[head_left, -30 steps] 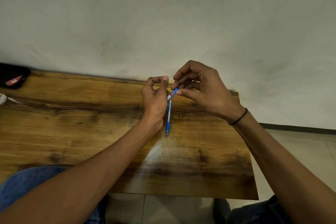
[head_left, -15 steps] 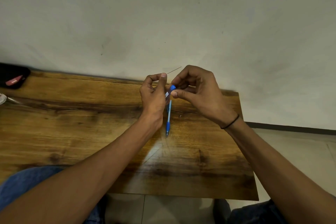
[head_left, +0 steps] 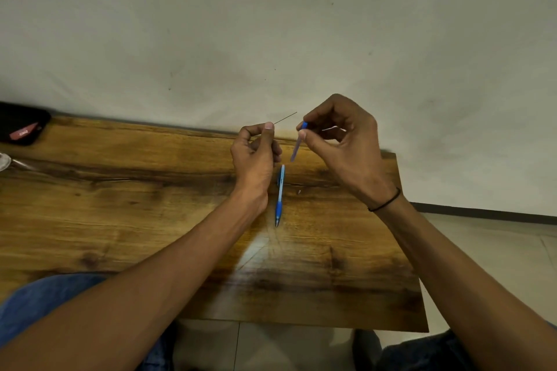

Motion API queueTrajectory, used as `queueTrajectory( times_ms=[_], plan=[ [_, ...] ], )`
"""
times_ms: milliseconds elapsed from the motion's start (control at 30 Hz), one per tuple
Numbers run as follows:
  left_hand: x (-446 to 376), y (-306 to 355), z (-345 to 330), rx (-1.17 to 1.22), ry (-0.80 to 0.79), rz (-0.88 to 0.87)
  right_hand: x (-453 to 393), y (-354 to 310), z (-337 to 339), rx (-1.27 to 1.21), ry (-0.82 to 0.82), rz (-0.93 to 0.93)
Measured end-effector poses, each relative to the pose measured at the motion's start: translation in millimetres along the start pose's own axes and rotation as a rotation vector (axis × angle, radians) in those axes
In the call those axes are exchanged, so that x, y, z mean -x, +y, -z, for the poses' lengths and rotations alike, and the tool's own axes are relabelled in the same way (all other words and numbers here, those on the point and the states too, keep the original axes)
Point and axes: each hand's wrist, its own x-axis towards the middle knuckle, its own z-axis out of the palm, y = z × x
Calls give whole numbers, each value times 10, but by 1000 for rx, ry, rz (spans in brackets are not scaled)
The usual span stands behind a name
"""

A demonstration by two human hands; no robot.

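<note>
A blue pen body (head_left: 279,196) lies on the wooden table (head_left: 120,205), tip toward me, just right of my left wrist. My left hand (head_left: 256,156) pinches a thin dark needle-like rod (head_left: 284,118) between thumb and forefinger; the rod points up and right. My right hand (head_left: 343,144) pinches a small blue end piece with a pale tube (head_left: 299,141) hanging from it, held in the air above the pen body. The two hands are a short gap apart.
A black pouch with a red label (head_left: 22,128) sits at the table's far left by the wall. A shiny metal object (head_left: 4,161) shows at the left edge. The table's right edge (head_left: 410,250) borders tiled floor.
My right hand has pulled the blue end piece and tube up and out of the pen body. The hands have moved apart, and the pen body now lies free on the table.
</note>
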Motion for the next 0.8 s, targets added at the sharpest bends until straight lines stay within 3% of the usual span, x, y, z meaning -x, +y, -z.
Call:
queueTrajectory(
  times_ms=[100, 300, 500, 800],
  plan=[
    [-21, 6, 1, 10, 6, 0, -3, 81, 47, 257, 0, 7],
    [-62, 9, 19, 44, 10, 17, 118, 311, -51, 546, -214, -23],
    [-52, 2, 17, 56, -8, 13, 250, 503, -185, 693, -360, -45],
    [-45, -18, 7, 53, -25, 11, 362, 656, -378, 756, -354, -123]
  ],
)
